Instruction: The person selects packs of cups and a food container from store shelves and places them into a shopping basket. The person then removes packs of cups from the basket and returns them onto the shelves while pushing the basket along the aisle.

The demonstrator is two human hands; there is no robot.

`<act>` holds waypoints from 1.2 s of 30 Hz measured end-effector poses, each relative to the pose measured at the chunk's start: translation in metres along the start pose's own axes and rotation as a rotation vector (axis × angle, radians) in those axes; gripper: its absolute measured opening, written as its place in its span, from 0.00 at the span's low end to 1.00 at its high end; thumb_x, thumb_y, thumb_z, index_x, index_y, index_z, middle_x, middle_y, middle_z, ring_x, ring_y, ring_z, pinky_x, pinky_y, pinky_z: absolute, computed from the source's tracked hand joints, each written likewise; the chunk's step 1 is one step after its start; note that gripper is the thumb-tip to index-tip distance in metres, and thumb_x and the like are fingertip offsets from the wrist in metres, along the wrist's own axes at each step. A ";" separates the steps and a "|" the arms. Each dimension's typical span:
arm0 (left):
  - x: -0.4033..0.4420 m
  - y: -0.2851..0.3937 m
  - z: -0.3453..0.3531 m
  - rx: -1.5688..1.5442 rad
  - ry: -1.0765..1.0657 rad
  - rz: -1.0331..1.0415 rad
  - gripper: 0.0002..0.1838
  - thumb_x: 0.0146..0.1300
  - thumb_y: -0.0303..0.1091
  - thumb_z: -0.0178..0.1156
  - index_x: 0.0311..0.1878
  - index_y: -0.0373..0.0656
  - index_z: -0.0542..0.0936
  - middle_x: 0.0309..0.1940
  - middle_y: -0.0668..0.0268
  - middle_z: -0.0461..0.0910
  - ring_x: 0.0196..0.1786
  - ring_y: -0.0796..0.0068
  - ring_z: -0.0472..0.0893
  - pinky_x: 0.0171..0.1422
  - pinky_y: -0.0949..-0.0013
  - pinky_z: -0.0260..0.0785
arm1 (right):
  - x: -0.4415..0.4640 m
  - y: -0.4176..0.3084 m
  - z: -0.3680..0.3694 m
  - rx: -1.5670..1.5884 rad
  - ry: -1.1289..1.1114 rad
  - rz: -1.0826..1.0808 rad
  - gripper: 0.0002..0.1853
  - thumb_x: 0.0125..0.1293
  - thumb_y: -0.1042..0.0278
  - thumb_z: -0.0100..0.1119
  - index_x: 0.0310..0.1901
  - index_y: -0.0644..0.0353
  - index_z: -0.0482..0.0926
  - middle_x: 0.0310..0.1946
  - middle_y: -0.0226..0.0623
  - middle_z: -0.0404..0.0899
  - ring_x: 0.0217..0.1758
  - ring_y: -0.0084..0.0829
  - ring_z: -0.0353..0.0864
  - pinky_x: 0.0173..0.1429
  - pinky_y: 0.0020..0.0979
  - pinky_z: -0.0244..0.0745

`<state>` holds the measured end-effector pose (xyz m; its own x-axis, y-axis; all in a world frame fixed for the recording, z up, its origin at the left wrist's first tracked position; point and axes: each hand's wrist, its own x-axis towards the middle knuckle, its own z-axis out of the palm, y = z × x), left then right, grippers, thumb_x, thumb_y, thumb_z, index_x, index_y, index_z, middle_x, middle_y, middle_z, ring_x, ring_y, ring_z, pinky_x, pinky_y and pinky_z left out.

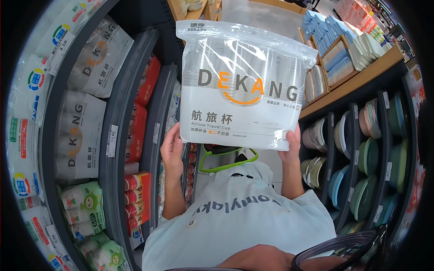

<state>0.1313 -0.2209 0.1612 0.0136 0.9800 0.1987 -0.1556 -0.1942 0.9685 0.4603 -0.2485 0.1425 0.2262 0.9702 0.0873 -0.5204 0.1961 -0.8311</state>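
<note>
Held up in front of me is a clear and white plastic pack of travel cups (239, 118), its printed front facing me. My left hand (172, 143) grips the lower left corner, with part of the fingers behind the pack. At the lower right corner my right hand (290, 143) holds the other side, thumb on the front and the rest of the fingers hidden behind. Rows of clear cups show through the upper part of the pack.
Shelves on the left carry similar cup packs (81, 135), red packs (136, 131) and green packs (83, 210). Bowls (365, 197) fill the right shelves, below a wooden top with folded cloths (340, 63). A green-rimmed basket (226, 168) is beyond my body.
</note>
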 end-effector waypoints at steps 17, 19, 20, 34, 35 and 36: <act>0.003 -0.019 0.024 0.146 0.008 -0.058 0.32 0.68 0.26 0.56 0.74 0.37 0.60 0.71 0.54 0.65 0.72 0.64 0.67 0.71 0.63 0.61 | 0.004 0.006 0.018 -0.470 0.010 -0.284 0.54 0.50 0.60 0.77 0.73 0.67 0.53 0.62 0.46 0.68 0.64 0.36 0.71 0.67 0.37 0.67; -0.005 -0.018 0.047 0.055 -0.265 -0.057 0.46 0.63 0.33 0.65 0.78 0.39 0.49 0.76 0.53 0.54 0.75 0.59 0.62 0.74 0.57 0.58 | 0.000 0.014 0.034 -0.681 0.066 -0.325 0.55 0.48 0.64 0.78 0.73 0.68 0.53 0.62 0.45 0.69 0.64 0.36 0.70 0.67 0.37 0.66; -0.009 -0.017 0.058 0.054 -0.262 -0.056 0.46 0.63 0.33 0.65 0.78 0.39 0.49 0.76 0.53 0.54 0.75 0.59 0.62 0.74 0.57 0.58 | -0.001 0.020 0.038 -0.739 0.073 -0.377 0.56 0.47 0.64 0.80 0.73 0.69 0.53 0.61 0.48 0.70 0.63 0.38 0.73 0.67 0.39 0.68; -0.018 -0.035 0.073 -0.549 -0.041 -0.293 0.43 0.59 0.50 0.69 0.70 0.37 0.62 0.60 0.54 0.74 0.61 0.59 0.77 0.67 0.57 0.71 | -0.025 0.035 0.100 -1.026 -0.365 -0.875 0.36 0.40 0.66 0.78 0.56 0.58 0.78 0.58 0.51 0.75 0.56 0.50 0.78 0.60 0.45 0.70; -0.018 -0.028 0.073 -0.613 0.018 -0.364 0.41 0.61 0.47 0.67 0.71 0.36 0.61 0.61 0.53 0.73 0.62 0.57 0.77 0.68 0.55 0.70 | -0.029 0.035 0.102 -1.048 -0.393 -0.887 0.35 0.42 0.65 0.77 0.57 0.57 0.78 0.59 0.51 0.75 0.57 0.50 0.78 0.61 0.45 0.69; -0.014 -0.020 0.073 -0.673 0.088 -0.423 0.37 0.59 0.36 0.64 0.69 0.34 0.61 0.60 0.52 0.73 0.61 0.57 0.77 0.66 0.57 0.72 | -0.032 0.041 0.098 -1.076 -0.456 -0.904 0.35 0.45 0.58 0.77 0.57 0.59 0.78 0.62 0.55 0.72 0.59 0.55 0.76 0.63 0.49 0.67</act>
<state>0.2065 -0.2335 0.1497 0.1309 0.9700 -0.2051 -0.7181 0.2353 0.6550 0.3513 -0.2571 0.1594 -0.2454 0.5787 0.7777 0.5467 0.7451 -0.3820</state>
